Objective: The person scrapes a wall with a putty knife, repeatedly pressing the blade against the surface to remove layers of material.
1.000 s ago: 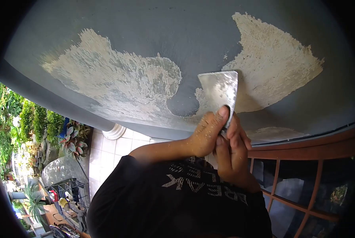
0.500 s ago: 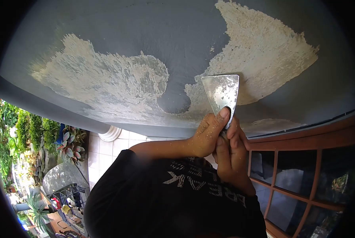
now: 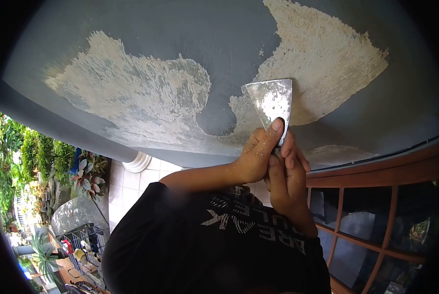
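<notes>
A metal scraper (image 3: 272, 102) with a wide, flat blade is held in both hands, its blade pointing up at the grey painted surface (image 3: 219, 34). My left hand (image 3: 256, 153) is closed around the scraper's lower end, the thumb pressed on the blade's base. Below it, my right hand (image 3: 287, 182) wraps the handle, which is mostly hidden by fingers. The blade's straight edge overlaps a rough, pale bare patch (image 3: 322, 63) in this view. Pale crumbs dot my left hand and forearm. Another bare patch (image 3: 136, 88) spreads to the left.
A wood-framed window (image 3: 361, 215) stands at lower right. At left, a grey column with a white base (image 3: 138, 162) meets the tiled floor (image 3: 124, 188). Green plants (image 3: 48, 154) and a wire basket (image 3: 88, 240) holding several items lie beyond it.
Both hands and the scraper have moved slightly upward, carrying the blade a little farther over the right bare patch. The view has shifted slightly too. The grip looks the same.
</notes>
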`<move>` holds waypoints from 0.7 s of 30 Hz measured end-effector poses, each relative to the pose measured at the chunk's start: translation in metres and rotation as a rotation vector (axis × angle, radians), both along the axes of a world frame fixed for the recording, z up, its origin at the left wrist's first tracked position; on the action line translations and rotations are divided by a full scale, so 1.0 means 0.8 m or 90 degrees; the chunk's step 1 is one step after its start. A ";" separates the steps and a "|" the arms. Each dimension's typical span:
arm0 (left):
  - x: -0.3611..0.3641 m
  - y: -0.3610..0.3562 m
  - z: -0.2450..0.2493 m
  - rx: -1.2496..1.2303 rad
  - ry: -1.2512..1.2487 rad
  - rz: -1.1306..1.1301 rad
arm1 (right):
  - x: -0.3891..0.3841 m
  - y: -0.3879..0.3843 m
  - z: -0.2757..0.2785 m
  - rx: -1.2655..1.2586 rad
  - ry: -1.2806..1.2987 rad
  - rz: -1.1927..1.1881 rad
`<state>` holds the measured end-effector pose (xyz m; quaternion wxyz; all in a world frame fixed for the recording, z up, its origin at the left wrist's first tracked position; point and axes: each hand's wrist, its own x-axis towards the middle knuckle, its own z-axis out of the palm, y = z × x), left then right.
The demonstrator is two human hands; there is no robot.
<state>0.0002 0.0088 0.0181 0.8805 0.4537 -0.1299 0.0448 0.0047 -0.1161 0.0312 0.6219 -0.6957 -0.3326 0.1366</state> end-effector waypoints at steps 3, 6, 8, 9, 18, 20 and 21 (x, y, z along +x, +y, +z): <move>-0.005 -0.004 0.006 0.005 -0.013 -0.028 | -0.002 0.001 0.001 0.001 -0.031 -0.011; 0.002 0.000 0.000 -0.039 -0.024 -0.025 | 0.011 0.007 -0.007 -0.003 -0.129 -0.003; 0.003 -0.005 -0.005 -0.048 -0.034 -0.023 | 0.012 0.003 -0.002 -0.023 -0.131 0.016; 0.002 -0.008 -0.003 -0.050 -0.034 -0.023 | 0.006 0.000 -0.005 0.000 -0.100 0.009; 0.001 -0.007 -0.001 -0.046 -0.018 -0.002 | 0.004 -0.001 -0.006 0.004 -0.053 0.012; -0.004 -0.010 -0.002 -0.081 -0.019 -0.019 | -0.002 -0.002 -0.005 0.050 -0.084 -0.013; -0.004 -0.012 -0.003 -0.103 -0.021 -0.026 | 0.001 0.002 -0.006 0.035 -0.119 -0.021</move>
